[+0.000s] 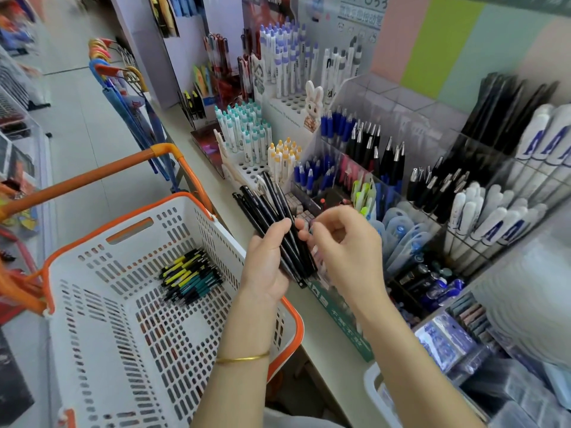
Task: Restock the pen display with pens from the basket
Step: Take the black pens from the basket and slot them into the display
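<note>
While my left hand (268, 261) grips the pens (262, 205), my right hand (343, 242) curls there, pinch unclear. I'd draw one lengthwise.

Pale bench crowded with pen stands.
On the bench (327, 350) stand a white holed rack (247, 168) of teal-capped pens (244, 134), a rabbit figure (313, 106) behind it, and a clear compartmented display (432, 125) of dark, blue and white pens alongside.
</note>
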`<action>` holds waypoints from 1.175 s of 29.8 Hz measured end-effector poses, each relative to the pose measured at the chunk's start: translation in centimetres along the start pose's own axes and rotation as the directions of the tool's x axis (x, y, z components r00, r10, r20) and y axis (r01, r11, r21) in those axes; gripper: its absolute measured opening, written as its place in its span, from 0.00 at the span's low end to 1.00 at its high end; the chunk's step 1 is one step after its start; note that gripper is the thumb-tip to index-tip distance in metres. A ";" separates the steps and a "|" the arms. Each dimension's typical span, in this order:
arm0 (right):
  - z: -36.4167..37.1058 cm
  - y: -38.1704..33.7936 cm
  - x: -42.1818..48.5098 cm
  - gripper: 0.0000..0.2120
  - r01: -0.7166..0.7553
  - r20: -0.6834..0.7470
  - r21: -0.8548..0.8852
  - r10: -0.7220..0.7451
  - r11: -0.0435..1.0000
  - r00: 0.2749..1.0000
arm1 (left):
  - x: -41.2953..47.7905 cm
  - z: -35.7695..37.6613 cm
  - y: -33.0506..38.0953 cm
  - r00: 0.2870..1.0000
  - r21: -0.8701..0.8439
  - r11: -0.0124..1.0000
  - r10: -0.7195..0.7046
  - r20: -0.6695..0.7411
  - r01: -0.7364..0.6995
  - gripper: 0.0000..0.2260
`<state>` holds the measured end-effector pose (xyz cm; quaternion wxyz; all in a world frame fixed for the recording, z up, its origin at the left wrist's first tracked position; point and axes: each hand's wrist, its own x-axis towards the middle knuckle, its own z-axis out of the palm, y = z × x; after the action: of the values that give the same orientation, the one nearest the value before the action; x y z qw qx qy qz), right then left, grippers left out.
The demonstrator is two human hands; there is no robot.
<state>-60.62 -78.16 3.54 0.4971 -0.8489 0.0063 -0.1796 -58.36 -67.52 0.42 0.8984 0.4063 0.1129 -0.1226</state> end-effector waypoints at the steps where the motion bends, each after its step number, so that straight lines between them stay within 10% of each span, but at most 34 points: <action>1: -0.2 -0.6 0.7 0.04 -0.036 0.009 0.062 0.035 0.997 0.999 | -0.2 -0.1 0.1 0.999 0.015 1.000 -0.011 0.047 0.011 0.07; 10: 0.1 -0.6 7.5 0.23 -0.247 0.287 0.140 0.199 0.959 0.937 | -0.8 -0.3 0.0 0.918 0.100 0.990 -0.131 0.373 0.101 0.07; 17: -1.4 -2.0 7.6 0.15 -0.095 -0.186 0.514 0.219 0.852 0.958 | -0.4 -0.9 -0.5 0.948 -0.017 0.986 -0.154 0.278 0.165 0.05; 35: 1.4 1.4 -0.7 0.03 0.144 -0.041 -0.108 -0.150 0.984 0.988 | 0.9 -0.3 -0.5 0.995 -0.239 0.967 -0.094 -0.032 0.084 0.10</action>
<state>-60.57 -77.56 1.50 0.4368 -0.8673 -0.0346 -0.2361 -57.64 -67.68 -0.41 0.9315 0.2931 0.1640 -0.1396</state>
